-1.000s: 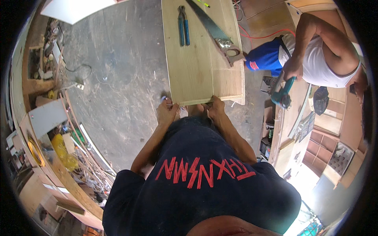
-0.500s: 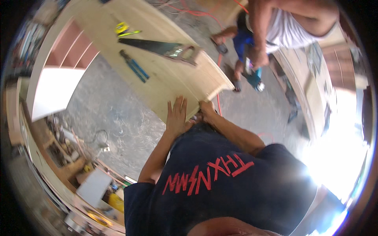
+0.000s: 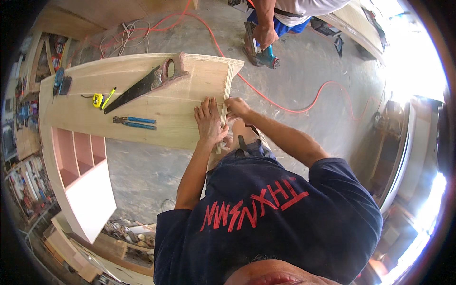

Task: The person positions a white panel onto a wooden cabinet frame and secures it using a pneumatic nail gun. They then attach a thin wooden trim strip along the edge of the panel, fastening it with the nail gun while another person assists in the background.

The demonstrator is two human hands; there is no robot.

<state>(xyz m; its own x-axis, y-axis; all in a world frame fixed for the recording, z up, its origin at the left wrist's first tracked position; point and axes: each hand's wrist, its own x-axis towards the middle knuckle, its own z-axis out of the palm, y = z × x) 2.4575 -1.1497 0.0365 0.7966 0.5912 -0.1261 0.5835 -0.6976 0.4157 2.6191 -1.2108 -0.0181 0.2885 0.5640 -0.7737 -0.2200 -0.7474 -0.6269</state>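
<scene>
A pale plywood panel (image 3: 166, 107) extends leftward in front of me, with a narrow wooden strip (image 3: 225, 90) along its right end. My left hand (image 3: 209, 121) lies on the panel beside this end, fingers stretched over the top and thumb toward the strip. On the outer side, the bent fingers of my right hand (image 3: 236, 108) grip the strip; its fingertips are partly hidden. A handsaw (image 3: 147, 85), blue-handled pincers (image 3: 135, 122), a yellow tape measure (image 3: 97, 100) and a yellow pen (image 3: 109, 98) rest on the panel.
A co-worker's hand (image 3: 265, 36) holds a teal power tool (image 3: 269, 58) beyond the panel's right end. An orange hose (image 3: 304, 110) snakes over the floor. A drill (image 3: 58, 81) lies at the panel's far left, above a white cabinet with pink compartments (image 3: 92, 202).
My view has swung, so the panel now runs more level across it. Both hands stay at its end. The co-worker and power tool appear farther up and left.
</scene>
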